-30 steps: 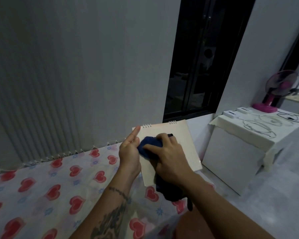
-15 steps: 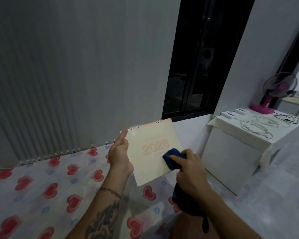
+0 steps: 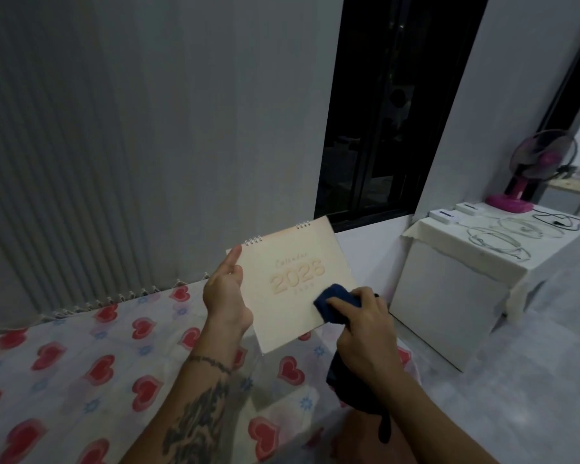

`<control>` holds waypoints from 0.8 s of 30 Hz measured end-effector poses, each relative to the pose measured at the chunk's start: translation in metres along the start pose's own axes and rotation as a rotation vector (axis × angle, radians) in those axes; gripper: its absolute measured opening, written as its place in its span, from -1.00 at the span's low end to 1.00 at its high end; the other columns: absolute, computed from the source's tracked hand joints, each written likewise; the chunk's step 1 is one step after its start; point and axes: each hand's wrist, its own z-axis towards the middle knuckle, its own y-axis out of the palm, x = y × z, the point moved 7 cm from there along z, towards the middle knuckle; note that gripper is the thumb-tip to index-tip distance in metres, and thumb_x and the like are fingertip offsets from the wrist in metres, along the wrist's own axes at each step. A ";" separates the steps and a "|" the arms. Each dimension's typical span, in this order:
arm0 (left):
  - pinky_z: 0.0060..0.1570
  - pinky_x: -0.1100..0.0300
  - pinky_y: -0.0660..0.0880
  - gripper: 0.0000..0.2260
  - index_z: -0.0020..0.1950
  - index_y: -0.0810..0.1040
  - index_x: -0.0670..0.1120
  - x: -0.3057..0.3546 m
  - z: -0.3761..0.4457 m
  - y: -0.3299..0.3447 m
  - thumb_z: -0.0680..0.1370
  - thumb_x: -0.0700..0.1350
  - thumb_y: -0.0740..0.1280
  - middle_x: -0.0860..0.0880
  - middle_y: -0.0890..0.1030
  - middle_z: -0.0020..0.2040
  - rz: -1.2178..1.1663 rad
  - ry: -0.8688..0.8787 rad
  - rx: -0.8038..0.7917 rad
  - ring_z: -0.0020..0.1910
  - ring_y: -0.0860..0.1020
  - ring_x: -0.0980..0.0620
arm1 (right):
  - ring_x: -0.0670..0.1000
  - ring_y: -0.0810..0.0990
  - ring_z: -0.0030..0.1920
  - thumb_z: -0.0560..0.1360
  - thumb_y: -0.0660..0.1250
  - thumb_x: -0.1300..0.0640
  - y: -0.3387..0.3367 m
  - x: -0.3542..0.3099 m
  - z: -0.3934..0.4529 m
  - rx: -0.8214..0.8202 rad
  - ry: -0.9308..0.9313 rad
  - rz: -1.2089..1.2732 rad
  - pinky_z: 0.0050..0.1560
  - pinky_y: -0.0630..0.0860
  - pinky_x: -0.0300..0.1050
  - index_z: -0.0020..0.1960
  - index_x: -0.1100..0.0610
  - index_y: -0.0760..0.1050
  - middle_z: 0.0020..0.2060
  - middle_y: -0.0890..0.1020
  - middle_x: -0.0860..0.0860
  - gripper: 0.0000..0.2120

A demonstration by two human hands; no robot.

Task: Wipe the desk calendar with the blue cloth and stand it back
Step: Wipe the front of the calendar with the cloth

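Note:
A cream desk calendar [image 3: 292, 262] with a spiral top edge and "2023" on its cover is held up in the air over the table, tilted. My left hand [image 3: 226, 296] grips its left edge, thumb raised along it. My right hand [image 3: 365, 324] is closed on a dark blue cloth [image 3: 332, 304] and presses the bunched end against the cover's lower right corner. The rest of the cloth hangs down below my right wrist.
Under my arms lies a table with a white cloth printed with red hearts [image 3: 81, 373], set against a ribbed grey wall. To the right stands a low white table [image 3: 449, 296] with a pink fan [image 3: 533, 169], cables and small white boxes. A dark window [image 3: 392, 112] is behind.
My right hand has slid the cloth from the upper left of the cover down to its lower right, uncovering the "2023" print. The calendar has shifted slightly left.

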 end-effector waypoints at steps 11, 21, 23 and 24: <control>-0.07 -0.16 0.64 -0.61 -0.11 0.74 0.21 -0.002 0.000 0.009 0.63 -0.19 0.22 0.02 0.67 0.14 0.056 -0.036 0.003 -0.08 0.68 -0.14 | 0.10 0.43 0.04 0.35 0.41 0.09 0.013 -0.048 -0.006 -0.120 -0.320 -0.078 -0.09 0.43 0.01 0.15 -0.17 0.53 0.15 0.49 0.03 -0.61; -0.19 0.03 0.64 -0.54 -0.16 0.75 0.17 0.001 -0.014 0.024 0.65 -0.27 0.18 -0.03 0.67 0.13 0.128 0.015 -0.155 -0.13 0.65 -0.06 | 0.12 0.35 0.02 0.37 0.30 0.17 -0.017 -0.005 0.061 0.087 0.007 -0.180 -0.09 0.24 -0.05 0.24 -0.02 0.42 0.08 0.39 0.10 -0.55; -0.28 0.15 0.63 -0.52 -0.21 0.74 0.22 0.000 -0.022 0.034 0.65 -0.25 0.19 0.03 0.67 0.06 0.206 0.060 -0.164 -0.26 0.64 0.05 | 0.11 0.35 0.06 0.39 0.31 0.14 -0.013 -0.019 0.062 0.089 -0.012 -0.140 -0.05 0.24 -0.06 0.27 -0.07 0.38 0.12 0.37 0.08 -0.54; -0.35 0.23 0.61 -0.53 -0.21 0.73 0.21 0.000 -0.025 0.037 0.66 -0.24 0.19 0.05 0.66 0.03 0.233 0.078 -0.162 -0.30 0.64 0.10 | 0.09 0.34 0.09 0.40 0.31 0.12 -0.010 -0.027 0.060 0.080 -0.041 -0.104 -0.02 0.26 -0.06 0.27 -0.09 0.36 0.15 0.36 0.07 -0.55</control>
